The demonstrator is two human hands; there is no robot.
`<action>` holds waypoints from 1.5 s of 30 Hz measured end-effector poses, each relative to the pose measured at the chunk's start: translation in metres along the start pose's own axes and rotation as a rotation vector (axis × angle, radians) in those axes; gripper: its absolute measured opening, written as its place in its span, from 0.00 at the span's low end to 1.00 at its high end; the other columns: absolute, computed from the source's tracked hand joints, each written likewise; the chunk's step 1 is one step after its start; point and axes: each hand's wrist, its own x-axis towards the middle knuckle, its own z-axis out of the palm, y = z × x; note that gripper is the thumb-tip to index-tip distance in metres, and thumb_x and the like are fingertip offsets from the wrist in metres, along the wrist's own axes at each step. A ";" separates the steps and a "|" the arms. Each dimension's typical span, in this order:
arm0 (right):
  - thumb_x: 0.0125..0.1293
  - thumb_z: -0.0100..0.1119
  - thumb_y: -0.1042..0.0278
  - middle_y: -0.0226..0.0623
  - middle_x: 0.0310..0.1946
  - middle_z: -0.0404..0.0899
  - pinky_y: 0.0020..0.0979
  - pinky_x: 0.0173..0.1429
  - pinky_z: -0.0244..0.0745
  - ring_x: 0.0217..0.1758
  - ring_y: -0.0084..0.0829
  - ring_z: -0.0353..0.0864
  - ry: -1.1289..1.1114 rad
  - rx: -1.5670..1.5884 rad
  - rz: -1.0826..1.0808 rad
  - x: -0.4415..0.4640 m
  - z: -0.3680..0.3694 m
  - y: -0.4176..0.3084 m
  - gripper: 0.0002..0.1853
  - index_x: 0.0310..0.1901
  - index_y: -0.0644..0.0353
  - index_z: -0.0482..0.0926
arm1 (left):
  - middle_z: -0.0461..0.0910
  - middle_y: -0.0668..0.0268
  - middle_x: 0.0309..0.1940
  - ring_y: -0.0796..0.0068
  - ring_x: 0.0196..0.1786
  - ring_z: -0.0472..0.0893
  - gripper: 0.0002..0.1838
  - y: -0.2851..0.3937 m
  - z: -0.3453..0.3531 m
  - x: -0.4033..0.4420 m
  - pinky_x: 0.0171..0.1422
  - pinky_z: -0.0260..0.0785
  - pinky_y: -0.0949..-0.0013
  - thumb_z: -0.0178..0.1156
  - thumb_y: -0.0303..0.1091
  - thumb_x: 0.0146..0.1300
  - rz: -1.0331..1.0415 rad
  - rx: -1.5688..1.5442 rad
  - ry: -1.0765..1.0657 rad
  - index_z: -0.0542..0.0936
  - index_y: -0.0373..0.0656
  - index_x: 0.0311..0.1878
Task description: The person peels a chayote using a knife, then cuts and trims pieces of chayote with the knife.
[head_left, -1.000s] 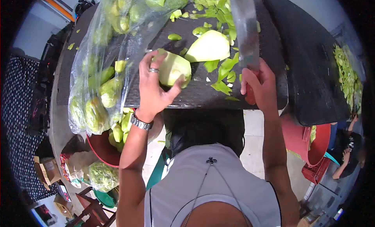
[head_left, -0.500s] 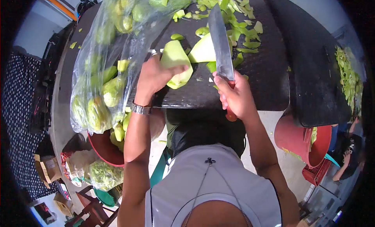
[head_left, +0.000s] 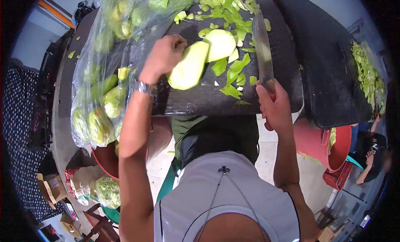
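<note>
My left hand is curled beside a peeled pale green vegetable piece on the dark table; whether its fingers grip anything I cannot tell. A second peeled piece lies against the first, up and to the right. My right hand is wrapped round the red handle of a large knife, whose blade points away from me. Green peel scraps lie between the pieces and the knife. Left of my left hand is a clear plastic bag of unpeeled green vegetables.
A black board stands at the right, with a heap of green peelings beyond it. Below the table edge are a red bucket at right and another red container at left. Another person is at far right.
My left hand has moved up and curled at the first piece's upper left. The knife has swung right, away from the second piece, with my right hand still round its handle.
</note>
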 end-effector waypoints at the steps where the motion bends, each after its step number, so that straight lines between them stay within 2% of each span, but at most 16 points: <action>1: 0.77 0.63 0.62 0.25 0.31 0.81 0.21 0.34 0.68 0.30 0.10 0.71 -0.003 -0.021 -0.025 0.001 0.000 0.002 0.13 0.54 0.61 0.81 | 0.88 0.50 0.39 0.57 0.46 0.89 0.15 -0.008 -0.007 0.010 0.54 0.77 0.58 0.64 0.37 0.71 0.026 0.058 -0.119 0.85 0.39 0.55; 5: 0.77 0.64 0.61 0.25 0.31 0.81 0.23 0.35 0.69 0.30 0.11 0.71 0.009 -0.074 -0.095 0.001 0.012 -0.002 0.13 0.52 0.62 0.81 | 0.87 0.51 0.53 0.56 0.53 0.87 0.28 -0.004 -0.027 0.027 0.58 0.76 0.57 0.71 0.46 0.68 0.291 0.067 0.128 0.81 0.42 0.66; 9: 0.77 0.64 0.61 0.27 0.31 0.82 0.25 0.37 0.73 0.32 0.13 0.75 -0.008 -0.082 -0.124 0.001 0.017 -0.002 0.13 0.51 0.63 0.81 | 0.84 0.45 0.55 0.48 0.60 0.84 0.43 0.001 -0.033 0.006 0.63 0.75 0.55 0.76 0.58 0.58 0.245 0.104 -0.079 0.78 0.34 0.67; 10: 0.77 0.64 0.61 0.28 0.31 0.82 0.25 0.37 0.73 0.32 0.13 0.75 -0.006 -0.075 -0.127 0.002 0.018 0.000 0.13 0.51 0.63 0.82 | 0.85 0.43 0.51 0.49 0.57 0.85 0.51 0.012 -0.037 -0.001 0.62 0.75 0.55 0.80 0.63 0.50 0.063 0.060 -0.290 0.77 0.28 0.65; 13: 0.76 0.64 0.61 0.28 0.32 0.83 0.25 0.37 0.73 0.33 0.13 0.77 0.018 -0.095 -0.138 0.005 0.023 0.003 0.13 0.50 0.63 0.82 | 0.87 0.54 0.46 0.58 0.44 0.85 0.43 0.011 -0.020 -0.012 0.53 0.77 0.59 0.80 0.61 0.51 0.023 0.099 -0.471 0.81 0.34 0.59; 17: 0.76 0.65 0.61 0.29 0.31 0.83 0.24 0.36 0.72 0.31 0.13 0.76 0.070 -0.065 -0.149 0.005 0.033 0.000 0.13 0.49 0.63 0.83 | 0.85 0.54 0.43 0.62 0.47 0.84 0.40 -0.002 0.006 -0.014 0.53 0.76 0.63 0.86 0.50 0.43 -0.037 -0.292 -0.447 0.81 0.33 0.54; 22: 0.76 0.65 0.60 0.27 0.29 0.81 0.23 0.34 0.69 0.30 0.12 0.73 0.059 0.027 -0.144 0.007 0.037 0.003 0.13 0.48 0.63 0.83 | 0.85 0.56 0.47 0.62 0.50 0.83 0.45 0.017 0.011 -0.021 0.58 0.75 0.63 0.87 0.40 0.42 0.012 -0.236 -0.374 0.75 0.33 0.61; 25: 0.76 0.65 0.60 0.24 0.28 0.79 0.22 0.34 0.68 0.30 0.11 0.72 0.082 0.045 -0.172 0.006 0.037 0.002 0.13 0.48 0.63 0.83 | 0.85 0.56 0.49 0.62 0.52 0.84 0.40 0.017 0.016 -0.027 0.58 0.76 0.63 0.85 0.37 0.47 -0.084 -0.477 -0.346 0.76 0.32 0.62; 28: 0.76 0.66 0.60 0.24 0.28 0.79 0.22 0.35 0.69 0.31 0.11 0.73 0.119 0.065 -0.198 0.005 0.033 0.000 0.13 0.48 0.63 0.82 | 0.86 0.56 0.52 0.60 0.56 0.85 0.33 0.009 0.019 -0.031 0.63 0.78 0.60 0.78 0.29 0.55 -0.345 -1.182 -0.321 0.76 0.32 0.63; 29: 0.76 0.66 0.60 0.24 0.28 0.79 0.22 0.35 0.69 0.31 0.11 0.73 0.126 0.067 -0.217 0.005 0.032 0.000 0.13 0.49 0.63 0.81 | 0.84 0.51 0.58 0.53 0.63 0.83 0.30 0.009 0.021 -0.036 0.73 0.74 0.48 0.71 0.28 0.61 -0.394 -1.405 -0.167 0.74 0.31 0.66; 31: 0.76 0.65 0.60 0.25 0.28 0.79 0.23 0.34 0.69 0.31 0.12 0.73 0.136 0.072 -0.254 0.007 0.031 -0.002 0.14 0.51 0.62 0.79 | 0.79 0.47 0.64 0.47 0.69 0.79 0.32 0.019 0.023 -0.043 0.79 0.65 0.33 0.67 0.32 0.63 -0.158 -2.076 -0.050 0.71 0.32 0.69; 32: 0.75 0.66 0.60 0.25 0.27 0.78 0.23 0.34 0.69 0.30 0.12 0.73 0.128 0.088 -0.275 0.007 0.032 -0.004 0.14 0.52 0.62 0.79 | 0.75 0.46 0.69 0.42 0.71 0.75 0.35 0.025 0.025 -0.046 0.79 0.58 0.23 0.66 0.36 0.64 -0.006 -2.122 -0.077 0.69 0.34 0.72; 35: 0.73 0.69 0.61 0.25 0.24 0.77 0.24 0.32 0.69 0.26 0.14 0.73 0.113 0.016 -0.326 0.010 0.038 -0.014 0.17 0.54 0.60 0.77 | 0.76 0.47 0.69 0.42 0.71 0.75 0.34 0.033 0.031 -0.045 0.77 0.59 0.20 0.65 0.39 0.64 -0.102 -2.172 -0.026 0.70 0.35 0.72; 40: 0.65 0.76 0.62 0.31 0.19 0.76 0.28 0.28 0.74 0.19 0.26 0.78 0.151 -0.342 -0.418 0.013 0.050 -0.036 0.25 0.59 0.57 0.74 | 0.79 0.47 0.66 0.48 0.68 0.79 0.26 0.052 0.051 -0.043 0.75 0.70 0.42 0.58 0.38 0.70 -0.317 -2.075 0.295 0.74 0.36 0.68; 43: 0.62 0.78 0.60 0.34 0.17 0.75 0.32 0.27 0.77 0.19 0.31 0.79 0.068 -0.400 -0.738 0.023 0.063 -0.021 0.33 0.64 0.58 0.71 | 0.83 0.57 0.56 0.54 0.60 0.83 0.19 0.060 0.060 -0.042 0.69 0.75 0.48 0.55 0.39 0.75 -0.356 -2.224 0.350 0.78 0.39 0.61; 45: 0.57 0.83 0.53 0.32 0.16 0.72 0.33 0.27 0.74 0.18 0.29 0.76 0.069 -0.372 -0.825 0.028 0.072 -0.015 0.48 0.74 0.59 0.65 | 0.82 0.59 0.52 0.58 0.59 0.82 0.23 0.064 0.066 -0.044 0.66 0.76 0.50 0.52 0.50 0.78 -0.438 -2.068 0.479 0.79 0.41 0.60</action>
